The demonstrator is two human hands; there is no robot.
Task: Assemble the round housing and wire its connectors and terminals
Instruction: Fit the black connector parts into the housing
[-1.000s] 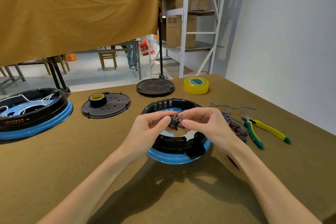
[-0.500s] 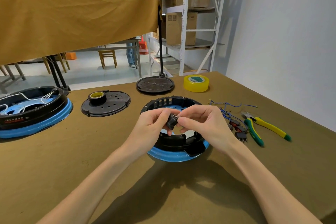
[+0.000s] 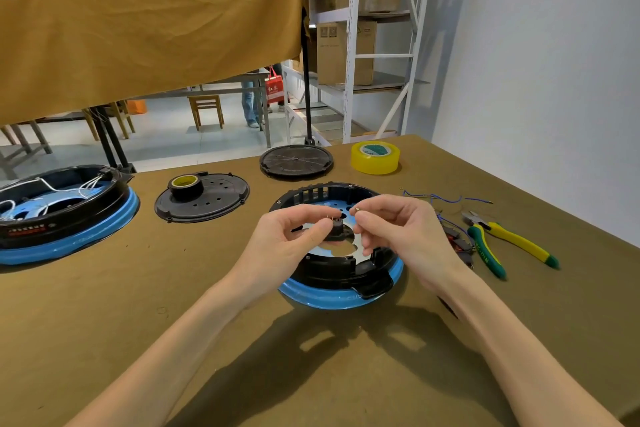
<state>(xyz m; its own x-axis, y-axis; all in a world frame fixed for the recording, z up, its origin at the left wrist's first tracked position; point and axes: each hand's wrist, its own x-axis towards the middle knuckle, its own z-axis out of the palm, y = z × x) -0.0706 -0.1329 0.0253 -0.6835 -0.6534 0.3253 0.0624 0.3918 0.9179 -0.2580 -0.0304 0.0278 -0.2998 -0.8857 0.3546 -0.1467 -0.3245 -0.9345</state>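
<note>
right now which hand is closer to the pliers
Right. The right hand is over the housing's right side, just left of the green and yellow pliers. The left hand is farther left, beyond the right one.

Round housing point(image 3: 341, 267) is showing matt black plastic on a glossy blue plastic rim, with a shiny metal plate inside. Small connector point(image 3: 335, 227) between the hands is looking like black plastic with thin metal pins. Second housing point(image 3: 65, 218) is showing the same black plastic and glossy blue rim, white insulated wires lying inside. Both black covers point(image 3: 202, 199) point(image 3: 296, 161) are reading as matt plastic. Yellow tape roll point(image 3: 375, 157) is looking glossy and translucent; the black tape roll point(image 3: 186, 186) is showing a dull finish. Pliers point(image 3: 502, 241) are showing smooth yellow-green plastic grips and metal jaws. Table point(image 3: 104, 315) is looking like matt, smooth brown board. Hanging curtain point(image 3: 149, 17) is creased mustard cloth. Shelf boxes point(image 3: 341, 52) are plain cardboard.
</note>
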